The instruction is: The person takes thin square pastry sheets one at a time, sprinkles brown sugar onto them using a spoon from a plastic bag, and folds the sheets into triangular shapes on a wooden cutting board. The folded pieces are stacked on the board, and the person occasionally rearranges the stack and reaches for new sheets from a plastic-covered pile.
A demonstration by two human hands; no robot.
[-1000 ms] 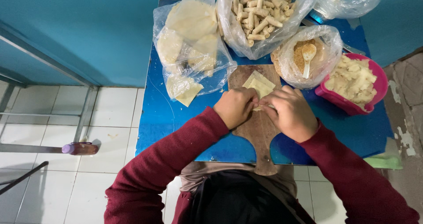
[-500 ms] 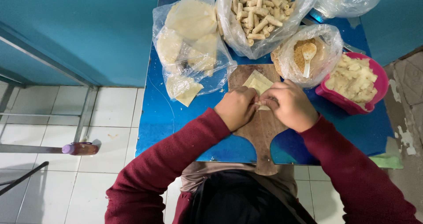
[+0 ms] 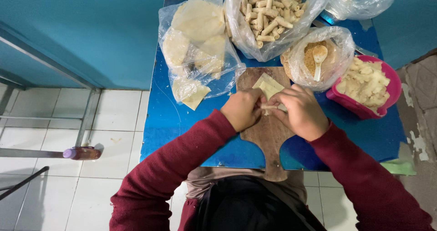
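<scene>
Wrapper [image 3: 269, 86] looks thin, soft, tearable; my left hand [image 3: 242, 109] and right hand [image 3: 300, 112] pinch its rolled edge closed, fingertips only.

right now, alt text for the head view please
Both hands, left and right, roll a pale wrapper on a wooden board on a blue table. Behind are bags of wrappers and rolls, and a pink bowl.

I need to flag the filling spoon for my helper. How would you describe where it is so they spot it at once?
Start at the blue table and find the wooden cutting board in the middle. Just beyond its far right corner sits a clear bag of brown crumbs, left of the pink bowl. The pale spoon stands in those crumbs, the only utensil in any container.
</scene>
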